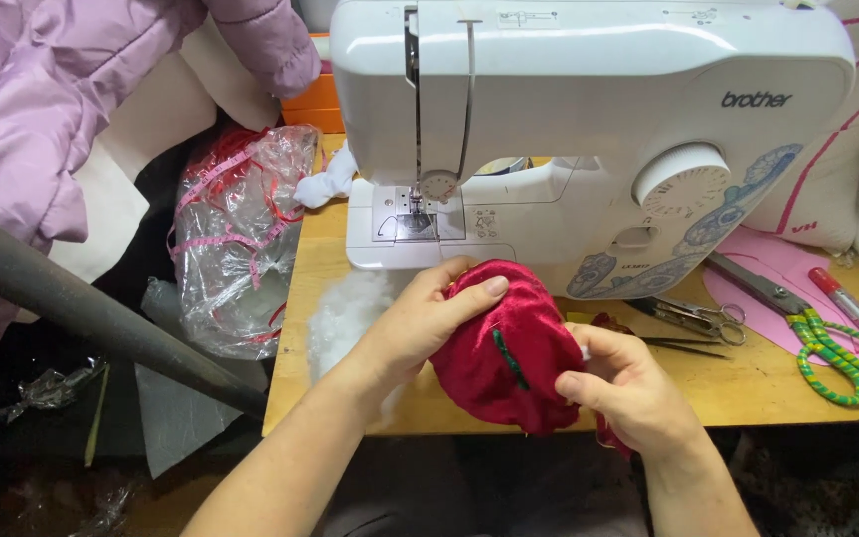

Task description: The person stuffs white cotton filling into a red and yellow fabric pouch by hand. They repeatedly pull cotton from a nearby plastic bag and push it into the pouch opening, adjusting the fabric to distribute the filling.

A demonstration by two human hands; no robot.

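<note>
A stuffed red velvet piece (504,348) with a green stitched line sits between both hands, just in front of the white sewing machine (589,119). My left hand (420,323) cups its left side, thumb lying over the top. My right hand (623,383) pinches the piece's lower right edge with thumb and fingers. White stuffing (345,318) lies on the wooden table (748,383) under my left wrist.
Large scissors with green-wrapped handles (817,338), small snips (698,316), a red pen (852,303) and pink cut fabric (777,264) lie at right. A clear plastic bag with pink tape (236,239) hangs off the table's left edge. A lilac jacket (32,99) lies at far left.
</note>
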